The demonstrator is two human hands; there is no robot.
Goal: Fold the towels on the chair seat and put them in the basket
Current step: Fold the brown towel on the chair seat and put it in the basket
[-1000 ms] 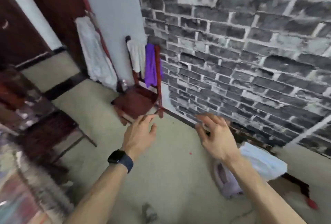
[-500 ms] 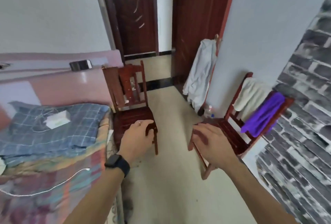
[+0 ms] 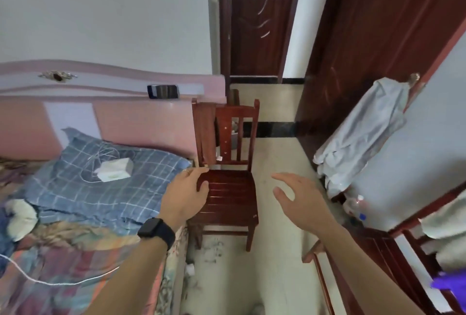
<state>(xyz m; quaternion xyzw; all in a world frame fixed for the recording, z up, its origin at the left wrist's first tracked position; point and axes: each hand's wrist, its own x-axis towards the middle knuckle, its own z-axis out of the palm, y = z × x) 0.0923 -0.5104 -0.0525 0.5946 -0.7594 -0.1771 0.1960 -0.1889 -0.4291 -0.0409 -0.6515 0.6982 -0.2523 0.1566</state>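
A dark red wooden chair (image 3: 230, 196) stands beside the bed, its slatted seat bare. My left hand (image 3: 185, 193) hovers over the seat's left edge, fingers relaxed and holding nothing. My right hand (image 3: 301, 200) floats to the right of the chair with fingers spread, empty. At the right edge a second red chair (image 3: 373, 244) carries a cream towel (image 3: 446, 224) and a purple towel (image 3: 447, 283) over its back. No basket is in view.
A bed (image 3: 75, 239) with a blue checked pillow (image 3: 100, 178) and a white box (image 3: 114, 169) fills the left. A pale garment (image 3: 360, 135) hangs on the open door's handle at right. Bottles (image 3: 356, 205) stand on the floor below it. Tiled floor runs between the chairs.
My view has swung left, from the brick wall and towel chair to the bedside chair. Both hands stayed raised and empty, now over and beside that chair's seat.
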